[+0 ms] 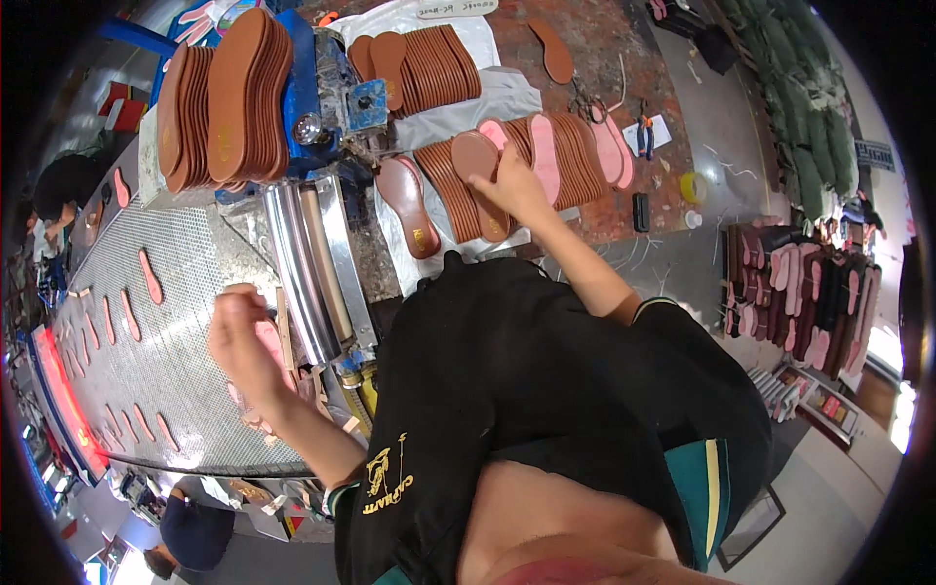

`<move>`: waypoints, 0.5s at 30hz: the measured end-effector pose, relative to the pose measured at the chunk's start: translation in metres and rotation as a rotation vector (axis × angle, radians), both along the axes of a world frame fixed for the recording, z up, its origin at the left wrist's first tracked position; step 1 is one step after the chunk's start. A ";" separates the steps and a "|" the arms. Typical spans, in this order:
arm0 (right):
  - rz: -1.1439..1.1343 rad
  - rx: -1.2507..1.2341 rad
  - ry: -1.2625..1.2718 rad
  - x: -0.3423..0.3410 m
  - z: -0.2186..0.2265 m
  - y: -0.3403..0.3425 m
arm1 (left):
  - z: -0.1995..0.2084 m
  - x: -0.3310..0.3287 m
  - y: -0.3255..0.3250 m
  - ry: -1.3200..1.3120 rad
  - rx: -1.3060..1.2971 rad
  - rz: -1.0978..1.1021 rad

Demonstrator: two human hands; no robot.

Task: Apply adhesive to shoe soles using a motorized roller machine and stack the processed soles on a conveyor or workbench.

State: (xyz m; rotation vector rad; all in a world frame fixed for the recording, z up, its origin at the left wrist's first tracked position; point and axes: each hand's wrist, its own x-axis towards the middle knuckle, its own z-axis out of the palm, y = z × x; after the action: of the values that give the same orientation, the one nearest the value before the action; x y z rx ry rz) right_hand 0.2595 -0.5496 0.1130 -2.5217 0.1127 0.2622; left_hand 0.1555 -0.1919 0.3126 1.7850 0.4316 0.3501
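Note:
My right hand (pixel 515 187) grips a brown insole (pixel 474 158) at the front of a long row of insoles standing on edge (pixel 579 156). Its thumb lies on the brown face; the fingertips reach beside a pink insole (pixel 495 134). Another pink insole (pixel 543 156) leans farther right in that row. A glossy brown insole (pixel 410 210) lies just left of the row. My left hand (pixel 244 341), smeared by motion, hovers over the near edge of the mesh conveyor (pixel 210 375), beside a pink insole (pixel 269 343). Its fingers look bent, but any grip is unclear.
Metal rollers (pixel 297 273) of a blue machine (pixel 302 88) stand between my hands. Stacked brown insoles (pixel 249 97) rest on top. Insoles ride the conveyor at left. Scissors (pixel 591 109), pliers (pixel 645 132) and yellow tape (pixel 692 187) lie at right. A person (pixel 195 526) is at lower left.

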 end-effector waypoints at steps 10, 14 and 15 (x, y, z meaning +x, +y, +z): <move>0.100 -0.261 0.150 -0.030 -0.028 0.006 | -0.037 -0.037 -0.124 -0.005 -0.054 -0.563; 0.078 -0.195 0.079 -0.019 -0.014 0.004 | -0.026 -0.047 -0.122 0.034 0.044 -0.523; 0.103 -0.187 0.073 -0.018 -0.010 0.000 | -0.027 -0.049 -0.118 0.017 0.014 -0.488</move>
State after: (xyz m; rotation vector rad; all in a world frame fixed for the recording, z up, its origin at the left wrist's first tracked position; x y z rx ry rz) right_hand 0.2415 -0.5492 0.1032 -2.7083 0.0368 0.4022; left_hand 0.1065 -0.3100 0.2852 1.8402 -0.0029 -0.0059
